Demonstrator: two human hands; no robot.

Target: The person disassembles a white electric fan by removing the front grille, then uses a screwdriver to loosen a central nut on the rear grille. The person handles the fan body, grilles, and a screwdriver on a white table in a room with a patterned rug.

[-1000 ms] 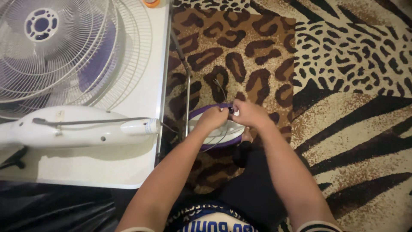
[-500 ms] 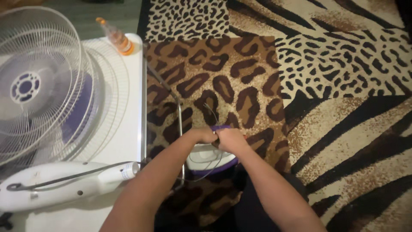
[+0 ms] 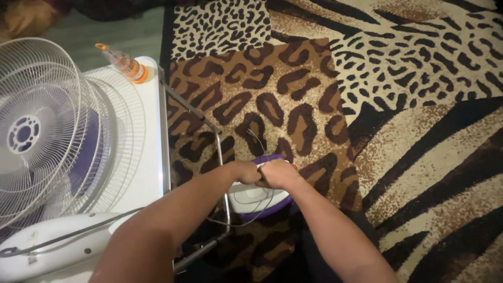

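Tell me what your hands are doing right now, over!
Left hand and right hand together, each with a closed grip on the far end of the white and purple fan part. Thin wires stick out past them. Nothing in the way.

Animal-print carpet (image 3: 408, 105), white table (image 3: 154, 157), fan base (image 3: 257, 199)

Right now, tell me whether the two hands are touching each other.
Touching. The head view shows the left hand and right hand pressed together with no gap, over the white and purple fan part on the carpet.
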